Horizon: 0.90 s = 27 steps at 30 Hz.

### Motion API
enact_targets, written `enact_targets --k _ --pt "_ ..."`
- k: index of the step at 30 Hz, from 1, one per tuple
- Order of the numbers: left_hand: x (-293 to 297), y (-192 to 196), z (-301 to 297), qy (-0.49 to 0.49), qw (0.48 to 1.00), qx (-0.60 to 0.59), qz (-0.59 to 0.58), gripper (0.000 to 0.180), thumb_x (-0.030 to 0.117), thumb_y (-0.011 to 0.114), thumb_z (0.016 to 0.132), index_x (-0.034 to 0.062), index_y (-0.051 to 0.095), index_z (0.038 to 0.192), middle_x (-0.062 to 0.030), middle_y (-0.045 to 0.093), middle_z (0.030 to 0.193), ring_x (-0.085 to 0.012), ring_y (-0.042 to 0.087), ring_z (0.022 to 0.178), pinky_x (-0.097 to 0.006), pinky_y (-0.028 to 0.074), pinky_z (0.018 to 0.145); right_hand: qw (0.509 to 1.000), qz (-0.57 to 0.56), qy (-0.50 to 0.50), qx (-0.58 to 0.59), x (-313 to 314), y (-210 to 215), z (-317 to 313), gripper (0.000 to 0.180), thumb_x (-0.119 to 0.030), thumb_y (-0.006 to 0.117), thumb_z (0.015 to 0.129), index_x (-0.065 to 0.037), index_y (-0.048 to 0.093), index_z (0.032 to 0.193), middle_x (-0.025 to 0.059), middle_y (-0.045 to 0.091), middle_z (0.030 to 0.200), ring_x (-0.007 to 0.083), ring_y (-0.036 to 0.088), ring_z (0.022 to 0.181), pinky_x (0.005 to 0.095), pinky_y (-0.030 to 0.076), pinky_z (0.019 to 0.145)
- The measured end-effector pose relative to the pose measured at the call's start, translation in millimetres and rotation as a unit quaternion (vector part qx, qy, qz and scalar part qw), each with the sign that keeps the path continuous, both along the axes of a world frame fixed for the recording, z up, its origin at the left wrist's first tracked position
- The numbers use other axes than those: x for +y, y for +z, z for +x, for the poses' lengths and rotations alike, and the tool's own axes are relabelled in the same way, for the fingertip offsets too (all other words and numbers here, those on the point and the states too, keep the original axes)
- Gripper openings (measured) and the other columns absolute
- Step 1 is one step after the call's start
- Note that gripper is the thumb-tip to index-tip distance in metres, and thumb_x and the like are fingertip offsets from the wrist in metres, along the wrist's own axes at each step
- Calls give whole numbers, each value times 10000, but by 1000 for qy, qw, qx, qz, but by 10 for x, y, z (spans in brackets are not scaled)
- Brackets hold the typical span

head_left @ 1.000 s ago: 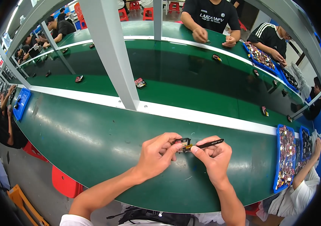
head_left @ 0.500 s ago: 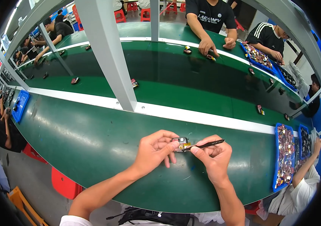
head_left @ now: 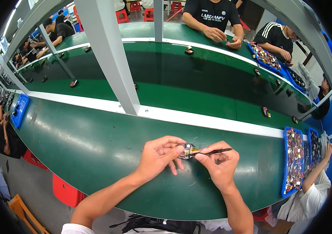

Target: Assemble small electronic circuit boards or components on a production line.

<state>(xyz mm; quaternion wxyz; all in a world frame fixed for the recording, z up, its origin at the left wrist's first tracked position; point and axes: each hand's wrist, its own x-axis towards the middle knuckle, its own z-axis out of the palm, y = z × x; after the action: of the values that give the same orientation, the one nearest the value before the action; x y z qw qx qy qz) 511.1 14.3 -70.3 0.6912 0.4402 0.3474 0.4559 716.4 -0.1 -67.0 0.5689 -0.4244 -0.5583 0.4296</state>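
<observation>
Above the green table [head_left: 107,156], my left hand [head_left: 159,155] pinches a small black-framed electronic device [head_left: 187,146] between thumb and fingers. A reddish circuit board and a yellow bit show inside its frame. My right hand [head_left: 221,163] is closed around slim black tweezers [head_left: 220,150], whose tip reaches the device's right side by the yellow part. My fingers partly cover the tip, so I cannot tell whether it grips anything.
A green conveyor belt [head_left: 166,89] carrying scattered small devices runs beyond a white rail [head_left: 213,121]. A grey post [head_left: 109,54] rises in front of it. Blue trays of parts [head_left: 285,156] stand at right, another blue tray [head_left: 20,110] at left. Co-workers sit around.
The devices on the belt have shifted left. Across the belt, a co-worker's hands have drawn back from it. My tweezers lie at a slightly flatter angle; my left hand barely moves.
</observation>
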Motion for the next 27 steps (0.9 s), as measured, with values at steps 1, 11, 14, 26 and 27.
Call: enact_targets --k 1,11,14,26,27 --pt "-1 0 2 -2 1000 2 6 268 88 623 1002 -87 601 1204 -152 685 951 -210 715 678 -277 574 480 1000 0 0 0 -1 3 4 135 73 805 794 28 710 878 59 696 809 -8 442 520 173 312 464" --pt "-16 -6 20 3 1000 8 24 294 102 614 1010 -85 590 1236 -155 684 986 -229 732 725 -278 590 515 998 37 -15 -41 -17 10 4 132 59 815 783 16 715 858 90 742 810 -1 450 485 174 309 444" --pt "-19 -10 37 5 1000 9 21 294 96 611 1011 -86 586 1241 -158 686 998 -230 736 738 -277 589 515 998 45 -18 -45 -15 -3 14 135 58 816 779 8 717 856 85 747 800 -1 451 478 175 310 440" --pt "-20 8 110 2 999 26 34 235 48 613 994 -100 611 1177 -174 698 979 -198 711 655 -275 583 502 990 94 -7 -101 -15 18 131 149 39 831 766 -16 719 848 57 732 753 5 435 454 186 299 440" --pt "-18 13 123 2 999 26 35 235 48 613 994 -100 611 1177 -174 698 979 -198 711 655 -275 583 502 989 96 -3 -110 -11 19 140 154 39 832 765 -19 720 854 55 731 749 5 433 451 186 299 441"
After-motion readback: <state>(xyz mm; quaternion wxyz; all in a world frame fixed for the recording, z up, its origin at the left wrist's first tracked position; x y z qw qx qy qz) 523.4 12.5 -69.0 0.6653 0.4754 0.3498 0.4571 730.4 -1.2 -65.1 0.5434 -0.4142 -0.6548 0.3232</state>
